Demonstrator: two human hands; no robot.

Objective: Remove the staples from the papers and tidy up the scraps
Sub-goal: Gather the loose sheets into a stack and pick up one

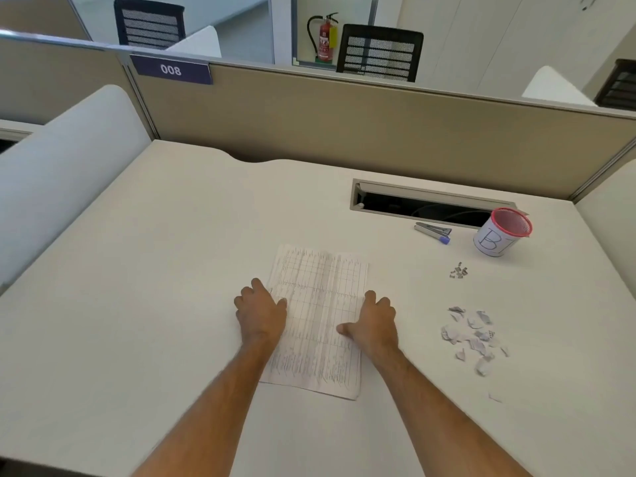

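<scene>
- Head view, centre of the frame: the papers (320,321) lie flat on the white desk (155,270), a thin printed stack with its long side running away from the person and tilted slightly off square.
- The left hand (261,313) rests on the stack's left edge, fingers loosely curled and together, holding nothing; the heel of the hand sits on the desk, the fingertips on or at the paper's border.
- The right hand (373,325) lies on the right edge, thumb stretched inward across the sheet, fingers bent and close together, also grasping nothing.
- Right of centre: a small cluster of pulled staples (458,271) sits well apart from the papers; below it, lower right, a loose scatter of torn paper scraps (473,335).
- Upper right: a red-rimmed mesh cup (503,232) with a white label, and just left of it a stapler or staple tool (433,230) with a blue tip.
- Handling, as a judgement: the sheets are light, limp and slide easily on the smooth desk, so squaring them from both long edges with flat palms suits them better than pinching a corner.
- The scraps are feather-light and will scatter; sweeping them together with a cupped hand looks safest.
- The staples are tiny, hard and sharp-ended; gather them by sliding toward the desk edge or pinch them gently.
</scene>
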